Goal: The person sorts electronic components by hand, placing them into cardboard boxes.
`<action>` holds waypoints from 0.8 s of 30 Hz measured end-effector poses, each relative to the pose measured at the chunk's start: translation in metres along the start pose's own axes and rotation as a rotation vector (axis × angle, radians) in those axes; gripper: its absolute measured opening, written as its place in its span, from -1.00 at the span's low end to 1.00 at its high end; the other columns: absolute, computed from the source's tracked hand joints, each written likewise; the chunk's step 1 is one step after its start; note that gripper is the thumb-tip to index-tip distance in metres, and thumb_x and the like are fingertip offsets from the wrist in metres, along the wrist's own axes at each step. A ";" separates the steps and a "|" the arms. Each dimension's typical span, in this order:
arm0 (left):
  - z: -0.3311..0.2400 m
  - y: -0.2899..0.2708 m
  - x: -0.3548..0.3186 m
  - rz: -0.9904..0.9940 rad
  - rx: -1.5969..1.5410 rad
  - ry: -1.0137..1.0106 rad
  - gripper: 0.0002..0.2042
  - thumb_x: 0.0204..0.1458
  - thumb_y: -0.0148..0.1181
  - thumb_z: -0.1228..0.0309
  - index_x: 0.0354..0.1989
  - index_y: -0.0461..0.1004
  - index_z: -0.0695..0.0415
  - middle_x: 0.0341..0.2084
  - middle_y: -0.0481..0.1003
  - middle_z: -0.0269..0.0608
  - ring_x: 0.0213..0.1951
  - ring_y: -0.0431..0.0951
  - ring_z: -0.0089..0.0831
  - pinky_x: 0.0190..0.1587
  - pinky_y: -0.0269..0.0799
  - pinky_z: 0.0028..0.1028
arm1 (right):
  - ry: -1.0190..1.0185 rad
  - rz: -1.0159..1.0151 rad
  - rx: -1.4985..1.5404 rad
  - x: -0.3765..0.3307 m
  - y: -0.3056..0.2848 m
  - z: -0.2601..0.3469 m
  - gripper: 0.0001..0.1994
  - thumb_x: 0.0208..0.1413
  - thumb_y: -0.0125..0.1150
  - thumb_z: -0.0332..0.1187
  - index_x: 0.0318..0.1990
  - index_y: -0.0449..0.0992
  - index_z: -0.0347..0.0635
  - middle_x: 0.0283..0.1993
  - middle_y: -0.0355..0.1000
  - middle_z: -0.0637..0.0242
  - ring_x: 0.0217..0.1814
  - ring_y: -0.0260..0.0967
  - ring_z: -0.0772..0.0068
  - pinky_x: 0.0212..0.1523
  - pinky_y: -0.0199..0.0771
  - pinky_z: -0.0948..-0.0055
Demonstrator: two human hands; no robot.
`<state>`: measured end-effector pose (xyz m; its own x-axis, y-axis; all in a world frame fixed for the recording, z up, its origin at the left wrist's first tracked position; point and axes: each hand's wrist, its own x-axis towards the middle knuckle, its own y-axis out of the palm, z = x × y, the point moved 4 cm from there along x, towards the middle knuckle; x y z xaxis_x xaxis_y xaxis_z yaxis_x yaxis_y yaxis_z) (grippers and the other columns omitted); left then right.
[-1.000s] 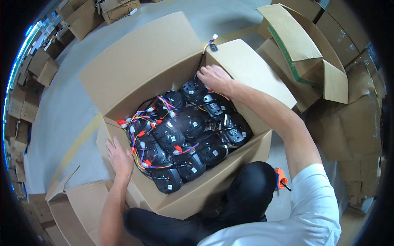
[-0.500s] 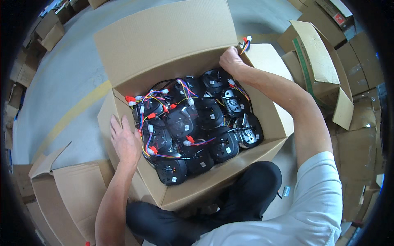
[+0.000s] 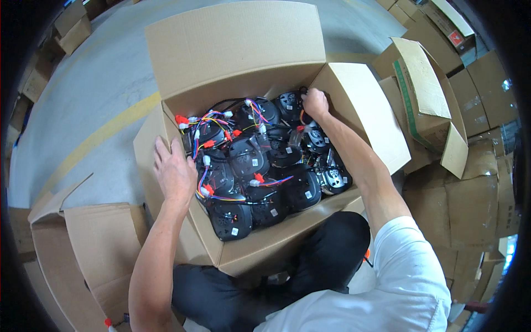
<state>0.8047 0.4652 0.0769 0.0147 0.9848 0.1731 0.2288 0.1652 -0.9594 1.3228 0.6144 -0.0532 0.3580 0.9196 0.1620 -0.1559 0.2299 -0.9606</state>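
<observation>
An open cardboard box (image 3: 243, 264) in front of me holds several black plastic units (image 3: 231, 222) with rounded corners, packed close together. Bundles of coloured wires (image 3: 206, 120) with red and white connectors lie over them. At the far right corner inside the box, my right hand (image 3: 315, 103) is closed on wires beside a black unit (image 3: 290, 103). An orange wire and a red connector (image 3: 300, 128) hang just below it. What lies inside the fist is hidden. My left hand (image 3: 176, 172) rests on the box's left wall, its fingers spread.
The box's far flap (image 3: 238, 44) stands up and its right flap (image 3: 369, 113) leans outward. Another open carton (image 3: 102, 249) stands at the lower left. To the right are a carton with green tape (image 3: 423, 83) and stacked boxes (image 3: 470, 193). My knees touch the near side.
My right hand has moved from the far right rim down into the box, and the connectors that stuck out past the rim are now inside. My left hand stays at the left wall.
</observation>
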 end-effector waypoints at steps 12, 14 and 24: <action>-0.030 -0.001 0.009 -0.021 -0.131 0.025 -0.46 0.24 0.51 0.44 0.38 0.54 0.29 0.63 0.19 0.36 0.61 0.30 0.32 0.54 0.38 0.22 | -0.220 0.079 -0.316 -0.049 -0.021 -0.063 -0.05 0.62 0.03 0.30 0.60 0.32 -0.63 0.76 0.13 -0.48 0.71 0.33 -0.40 0.70 0.34 -0.15; -0.025 0.004 0.008 -0.012 -0.105 0.028 -0.48 0.24 0.51 0.44 0.36 0.55 0.30 0.63 0.20 0.37 0.61 0.30 0.33 0.53 0.38 0.22 | -0.180 0.242 -0.297 -0.046 -0.015 -0.053 0.08 0.62 -0.11 0.40 0.71 0.10 -0.68 0.79 0.03 -0.59 0.77 0.26 -0.43 0.78 0.21 -0.09; -0.012 0.000 0.002 -0.001 -0.063 0.011 -0.55 0.25 0.50 0.41 0.27 0.61 0.32 0.63 0.19 0.41 0.62 0.28 0.35 0.52 0.38 0.25 | -0.376 0.044 -0.249 -0.124 -0.053 0.000 -0.05 0.54 0.17 0.34 0.64 0.35 -0.46 0.76 0.16 -0.46 0.83 0.12 -0.41 0.80 0.10 -0.24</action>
<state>0.8160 0.4663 0.0801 0.0256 0.9839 0.1766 0.2898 0.1618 -0.9433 1.2868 0.4882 -0.0223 -0.0107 0.9892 0.1464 0.0790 0.1468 -0.9860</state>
